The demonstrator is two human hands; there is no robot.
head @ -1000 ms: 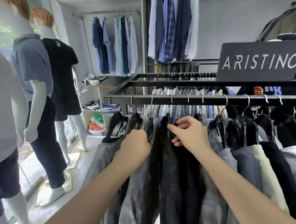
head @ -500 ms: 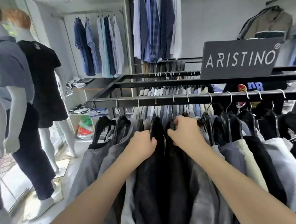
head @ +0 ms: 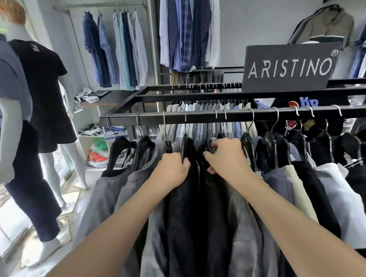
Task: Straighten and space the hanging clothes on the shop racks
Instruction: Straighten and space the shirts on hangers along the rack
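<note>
A black metal rack rail [head: 198, 117] runs across the view, with several grey, black and pale garments hanging from it on black hangers. My left hand [head: 172, 168] grips the shoulder of a black garment [head: 183, 213] on its hanger near the middle of the rail. Just to the right, my right hand [head: 225, 157] curls its fingers round the hanger [head: 210, 144] of the neighbouring dark garment. A narrow gap lies between the two hands. Grey trousers [head: 108, 192] hang at the rail's left end.
Two dressed mannequins [head: 42, 99] stand on the left by the window. A black brand sign [head: 289, 67] sits on the rack's upper bar. Shirts hang on a wall rail [head: 116, 50] behind, and more garments fill a second rail [head: 208, 106] at the back.
Both hands have stayed on the hangers mid-rail, my right hand gripping more tightly. The view has shifted right, so the mannequins have slid toward the left edge.
</note>
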